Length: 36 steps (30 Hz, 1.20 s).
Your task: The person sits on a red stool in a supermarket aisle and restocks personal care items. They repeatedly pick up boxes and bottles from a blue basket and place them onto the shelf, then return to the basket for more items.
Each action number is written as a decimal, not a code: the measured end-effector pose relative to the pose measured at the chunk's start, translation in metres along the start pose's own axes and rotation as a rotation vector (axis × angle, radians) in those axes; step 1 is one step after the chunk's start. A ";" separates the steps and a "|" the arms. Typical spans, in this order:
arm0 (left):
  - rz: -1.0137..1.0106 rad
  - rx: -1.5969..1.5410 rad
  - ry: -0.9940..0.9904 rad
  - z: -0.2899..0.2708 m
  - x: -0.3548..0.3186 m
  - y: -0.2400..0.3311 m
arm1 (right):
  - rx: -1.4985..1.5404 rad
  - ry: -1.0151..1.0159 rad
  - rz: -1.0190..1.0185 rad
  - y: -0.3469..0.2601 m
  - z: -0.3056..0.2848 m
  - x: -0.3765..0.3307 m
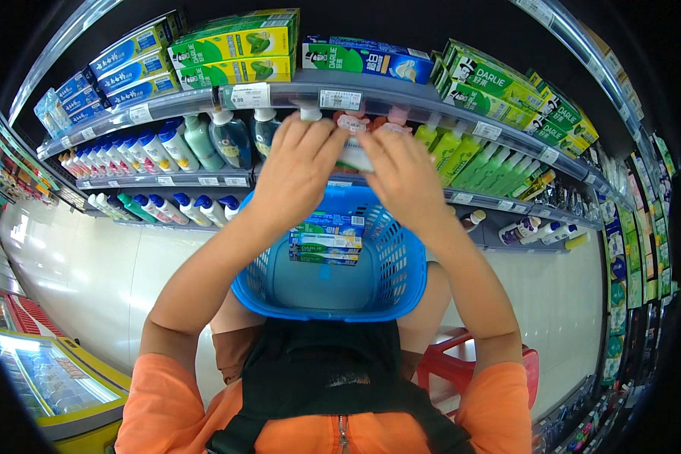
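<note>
Both hands are raised over the far end of a blue plastic basket (333,303), in front of the middle shelf. My left hand (299,170) has its fingers bent forward beside a white-capped bottle (310,112). My right hand (402,170), slightly blurred, has its fingers curled inward. Between the hands shows part of a pale white item with a greenish lower edge (354,159); both hands close on it, and its kind is hidden. Pink-topped bottles (352,122) stand just behind. Inside the basket, blue and green toothpaste boxes (325,242) lie stacked at the far side.
Toothpaste boxes (234,49) line the upper shelf (386,85). Below it stand dark pump bottles (231,140), white bottles with blue caps (155,151) and green bottles (461,159). A red stool (446,363) is at the lower right, a lit freezer (60,374) at the lower left.
</note>
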<state>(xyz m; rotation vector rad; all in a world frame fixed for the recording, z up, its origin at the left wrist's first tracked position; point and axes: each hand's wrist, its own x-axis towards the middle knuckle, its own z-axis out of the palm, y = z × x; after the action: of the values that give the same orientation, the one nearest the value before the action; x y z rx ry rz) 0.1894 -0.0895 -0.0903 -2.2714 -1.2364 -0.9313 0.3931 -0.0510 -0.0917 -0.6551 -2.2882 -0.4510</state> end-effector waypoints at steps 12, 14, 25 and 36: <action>-0.242 -0.188 -0.772 0.133 -0.165 0.008 | 0.386 -0.788 0.219 -0.048 0.145 -0.139; -0.255 -0.165 -0.820 0.146 -0.172 0.005 | 0.367 -0.813 0.232 -0.049 0.160 -0.145; -0.119 -0.013 -0.682 0.188 -0.198 -0.003 | 0.224 -0.730 0.251 -0.051 0.206 -0.170; -0.185 -0.020 -0.684 0.176 -0.187 -0.002 | 0.177 -0.687 0.270 -0.048 0.190 -0.154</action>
<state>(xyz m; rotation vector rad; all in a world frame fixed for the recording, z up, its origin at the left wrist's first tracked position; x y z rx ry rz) 0.1796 -0.0902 -0.3471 -2.6226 -1.7286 -0.1951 0.3605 -0.0482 -0.3385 -1.1387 -2.7631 0.1368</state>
